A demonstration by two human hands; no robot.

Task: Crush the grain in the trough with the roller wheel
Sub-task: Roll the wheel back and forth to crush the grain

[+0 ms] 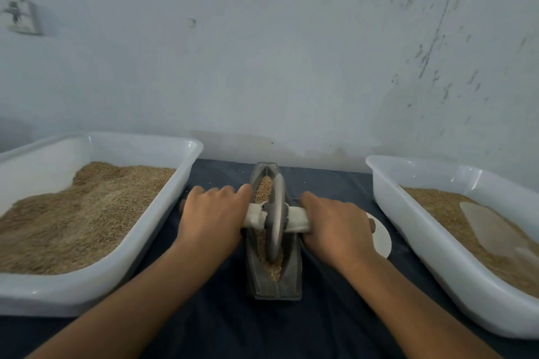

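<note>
A narrow grey metal trough [274,290] lies lengthwise on the dark cloth in the middle, with tan grain [264,185] along its groove. A grey metal roller wheel [275,217] stands upright in the groove near the trough's middle. Its cross handle [296,220] is wrapped in pale cloth on both sides of the wheel. My left hand [211,217] is closed over the handle's left part. My right hand [332,226] is closed over the right part. Crushed grain [274,269] lies at the near end of the groove.
A white plastic tub [180,183] of grain stands at the left. Another white tub [388,198] at the right holds grain and a pale flat scoop [490,227]. A white round disc [380,237] lies on the dark cloth [262,329] behind my right hand. A wall stands close behind.
</note>
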